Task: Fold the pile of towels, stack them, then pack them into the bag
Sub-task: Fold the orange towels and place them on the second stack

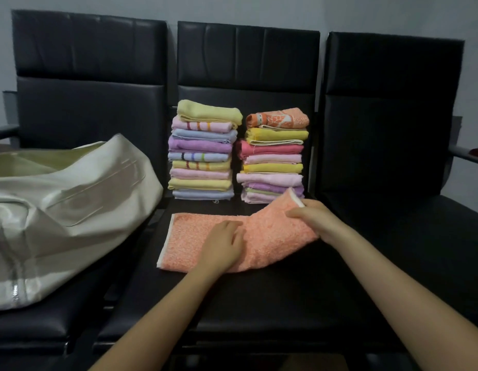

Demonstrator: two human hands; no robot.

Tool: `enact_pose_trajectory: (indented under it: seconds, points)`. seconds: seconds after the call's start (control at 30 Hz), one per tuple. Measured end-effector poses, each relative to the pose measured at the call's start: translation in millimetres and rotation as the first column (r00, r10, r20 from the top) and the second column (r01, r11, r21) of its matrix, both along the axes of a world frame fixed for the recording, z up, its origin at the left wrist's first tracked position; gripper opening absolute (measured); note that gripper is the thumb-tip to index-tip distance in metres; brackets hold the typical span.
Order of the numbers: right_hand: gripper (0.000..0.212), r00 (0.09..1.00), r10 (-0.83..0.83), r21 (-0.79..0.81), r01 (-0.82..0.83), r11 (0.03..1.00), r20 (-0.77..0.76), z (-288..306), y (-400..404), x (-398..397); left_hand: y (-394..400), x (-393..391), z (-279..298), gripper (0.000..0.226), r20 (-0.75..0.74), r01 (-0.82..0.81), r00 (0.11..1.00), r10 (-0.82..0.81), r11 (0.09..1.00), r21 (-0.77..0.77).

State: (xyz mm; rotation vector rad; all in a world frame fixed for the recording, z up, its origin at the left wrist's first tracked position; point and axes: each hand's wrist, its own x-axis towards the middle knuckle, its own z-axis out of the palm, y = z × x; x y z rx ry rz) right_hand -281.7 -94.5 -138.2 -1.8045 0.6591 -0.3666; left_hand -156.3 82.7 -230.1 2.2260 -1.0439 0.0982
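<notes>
An orange towel lies spread on the middle black seat. My left hand presses flat on its middle. My right hand grips the towel's right end and lifts it off the seat, the white hem sticking up above my fingers. Behind the towel stand two stacks of folded towels: the left stack topped by a pale yellow one, the right stack topped by an orange patterned one. A large cream bag lies on the left seat.
Three black padded chairs stand side by side with tall backrests. The right seat holds nothing. A grey wall rises behind the chairs. An armrest sticks out at the far right.
</notes>
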Motion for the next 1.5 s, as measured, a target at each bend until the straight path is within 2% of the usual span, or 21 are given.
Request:
enact_pose_trajectory:
  seconds: [0.07, 0.17, 0.23, 0.3, 0.33, 0.5, 0.57, 0.67, 0.73, 0.83, 0.87, 0.93, 1.0, 1.07, 1.13, 1.2, 1.27, 1.33, 1.4, 1.43, 1.5]
  points:
    - [0.026, 0.989, 0.138, 0.012, -0.139, 0.990, 0.057, 10.4, 20.4, 11.4, 8.0, 3.2, -0.1, 0.041, -0.245, -0.069, 0.969, 0.005, 0.966, -0.251]
    - [0.031, 0.952, 0.305, 0.060, -0.306, 0.950, 0.015, 3.0, 55.3, 26.4, 15.6, 9.7, 5.1, 0.043, -0.507, -0.145, 0.855, -0.109, 0.888, -0.436]
    - [0.025, 0.960, 0.279, -0.152, -0.280, 0.948, -0.025, -17.9, 67.2, 34.0, 17.9, 10.3, 9.9, 0.043, -0.567, -0.146, 0.807, -0.163, 0.876, -0.459]
    - [0.027, 0.975, 0.222, -0.437, -0.208, 0.875, -0.019, -41.5, 68.7, 35.7, 18.8, 10.5, 11.1, 0.038, -0.568, -0.121, 0.810, -0.146, 0.906, -0.405]
    - [0.031, 0.976, 0.218, -0.486, -0.195, 0.852, -0.011, -51.4, 68.1, 34.2, 18.6, 10.2, 12.2, 0.038, -0.562, -0.107, 0.818, -0.127, 0.925, -0.365]
    - [0.041, 0.975, 0.222, -0.457, -0.199, 0.867, -0.003, -77.6, 70.1, 26.1, 2.4, 23.1, 39.8, 0.033, -0.662, -0.133, 0.748, -0.048, 0.966, -0.221]
    - [0.044, 0.978, 0.206, -0.474, -0.197, 0.858, -0.032, -78.3, 71.6, 26.0, -3.3, 28.6, 43.7, 0.040, -0.603, -0.129, 0.798, 0.001, 0.977, -0.169]
    - [0.049, 0.970, 0.164, -0.557, -0.236, 0.796, -0.178, -79.0, 73.0, 29.6, -6.7, 34.2, 29.8, 0.054, -0.463, -0.141, 0.882, 0.091, 0.987, -0.076]
    - [0.052, 0.957, 0.129, -0.581, -0.261, 0.771, -0.260, -79.2, 74.4, 32.4, -7.0, 36.4, 18.2, 0.061, -0.425, -0.190, 0.898, 0.116, 0.972, -0.135]
    - [0.054, 0.946, 0.101, -0.605, -0.277, 0.746, -0.308, -80.2, 76.0, 34.4, -2.3, 38.1, 17.4, 0.066, -0.520, -0.234, 0.853, 0.054, 0.929, -0.288]
    - [0.053, 0.951, 0.106, -0.599, -0.268, 0.755, -0.291, -80.9, 75.9, 34.2, 2.0, 35.2, 19.3, 0.064, -0.504, -0.225, 0.862, 0.052, 0.930, -0.290]
    - [0.050, 0.979, 0.117, -0.493, -0.186, 0.850, -0.168, -80.2, 74.3, 32.4, 10.0, 30.9, 17.5, 0.061, -0.377, -0.170, 0.923, 0.074, 0.959, -0.227]
    - [0.047, 0.999, 0.043, -0.256, -0.035, 0.966, 0.023, -77.2, 69.8, 30.5, 18.6, 25.0, 14.1, 0.059, -0.234, -0.086, 0.970, 0.068, 0.994, -0.070]
    - [0.048, 0.993, -0.066, -0.068, 0.073, 0.995, 0.098, -74.2, 64.3, 28.9, 23.7, 22.2, 6.1, 0.053, -0.081, -0.057, 0.994, 0.069, 0.989, 0.139]
    - [0.055, 0.995, -0.076, 0.003, 0.076, 0.997, 0.064, -72.4, 61.7, 26.3, 28.4, 22.5, -0.4, 0.048, 0.029, -0.116, 0.993, 0.112, 0.968, 0.223]
    - [0.060, 1.000, -0.023, 0.007, 0.023, 1.000, -0.011, -67.6, 63.0, 23.2, 29.9, 19.2, -1.8, 0.046, 0.093, -0.167, 0.984, 0.151, 0.966, 0.196]
    - [0.049, 0.995, 0.048, -0.009, -0.049, 0.999, -0.087, -62.6, 63.8, 21.3, 30.1, 13.1, -1.3, 0.045, 0.136, -0.181, 0.978, 0.156, 0.963, 0.198]
    - [0.039, 0.988, 0.091, 0.041, -0.087, 0.995, -0.125, -58.5, 64.0, 18.2, 27.6, 9.8, 0.4, 0.045, 0.103, -0.147, 0.986, 0.128, 0.968, 0.206]
    - [0.034, 0.986, 0.092, 0.138, -0.073, 0.988, -0.136, -55.0, 61.8, 15.7, 25.3, 8.9, 4.8, 0.041, 0.005, -0.053, 0.999, 0.053, 0.979, 0.196]
    - [0.033, 0.988, 0.077, 0.182, -0.052, 0.982, -0.132, -52.0, 60.9, 13.3, 24.5, 7.7, 8.4, 0.038, -0.092, 0.000, 0.996, 0.014, 0.989, 0.146]
    - [0.031, 0.993, 0.023, 0.215, 0.003, 0.977, -0.119, -41.0, 58.4, 7.6, 25.9, 1.2, 20.3, 0.030, -0.340, 0.017, 0.940, -0.036, 0.998, -0.060]
